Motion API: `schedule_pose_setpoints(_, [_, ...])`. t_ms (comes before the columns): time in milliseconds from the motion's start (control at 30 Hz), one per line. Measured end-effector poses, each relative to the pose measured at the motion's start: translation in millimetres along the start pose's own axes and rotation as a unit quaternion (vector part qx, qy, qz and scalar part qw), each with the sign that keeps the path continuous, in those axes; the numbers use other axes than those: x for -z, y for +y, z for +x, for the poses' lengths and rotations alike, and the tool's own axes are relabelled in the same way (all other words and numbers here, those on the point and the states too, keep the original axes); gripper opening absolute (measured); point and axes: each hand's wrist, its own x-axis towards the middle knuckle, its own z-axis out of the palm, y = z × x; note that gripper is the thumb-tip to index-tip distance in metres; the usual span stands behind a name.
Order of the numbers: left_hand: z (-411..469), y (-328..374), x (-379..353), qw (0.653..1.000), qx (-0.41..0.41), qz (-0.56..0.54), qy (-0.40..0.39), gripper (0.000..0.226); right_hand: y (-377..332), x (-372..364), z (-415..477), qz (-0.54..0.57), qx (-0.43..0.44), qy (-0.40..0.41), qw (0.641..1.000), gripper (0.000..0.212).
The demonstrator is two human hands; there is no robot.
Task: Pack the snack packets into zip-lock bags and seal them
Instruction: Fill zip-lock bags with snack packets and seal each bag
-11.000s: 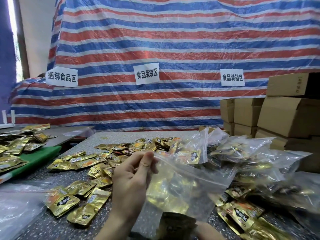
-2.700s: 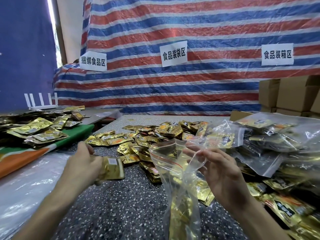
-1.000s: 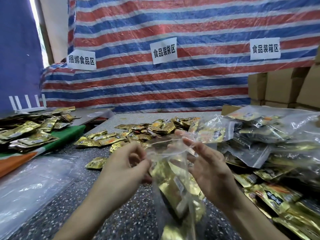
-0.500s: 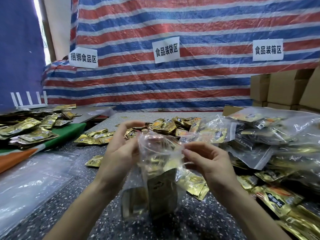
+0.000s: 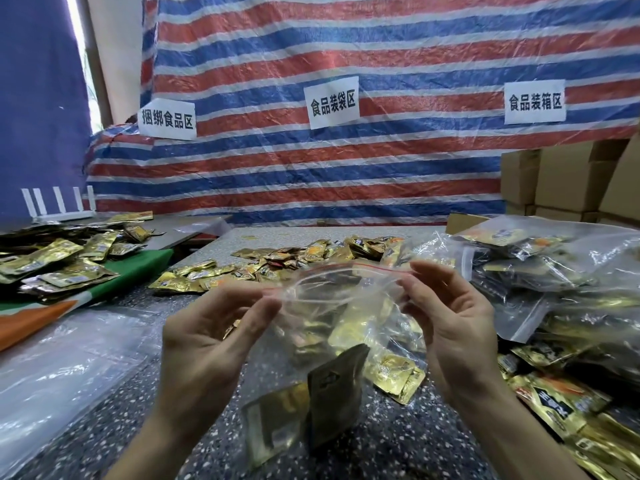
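Zip-lock bag (image 5: 346, 306), packed, mouth gaping — its seal strip (image 5: 377, 268) runs crosswise from left hand (image 5: 207, 334) to right hand (image 5: 453, 327), each grip pinched on one end.

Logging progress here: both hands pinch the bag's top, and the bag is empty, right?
Not empty: the bag holds gold packets, as the head view shows. The left hand and right hand do pinch its top.
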Motion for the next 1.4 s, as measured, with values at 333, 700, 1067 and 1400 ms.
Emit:
schedule_pose_setpoints(333, [24,22,23,0.998,0.027,0.008,0.05,0.018,-19,7,3,-0.035,0.091,-0.032,0.995,0.048])
schedule_pose_setpoints(700, [22,12,9,0.998,0.045,-0.005,0.049,0.002,-14,11,6,-0.028,0.08,-0.059,0.995,0.019])
schedule_pose_setpoints(1067, [16,17,1,0.998,-0.001,0.04,-0.042,0.007,-71,-44,15,-0.462,0.197,-0.287,0.816,0.043])
schedule_pose_setpoints(1400, [19,25,5,0.995,-0.038,0.072,-0.065,0.01,-81,-78,33,-0.445,0.106,-0.433,0.777,0.012])
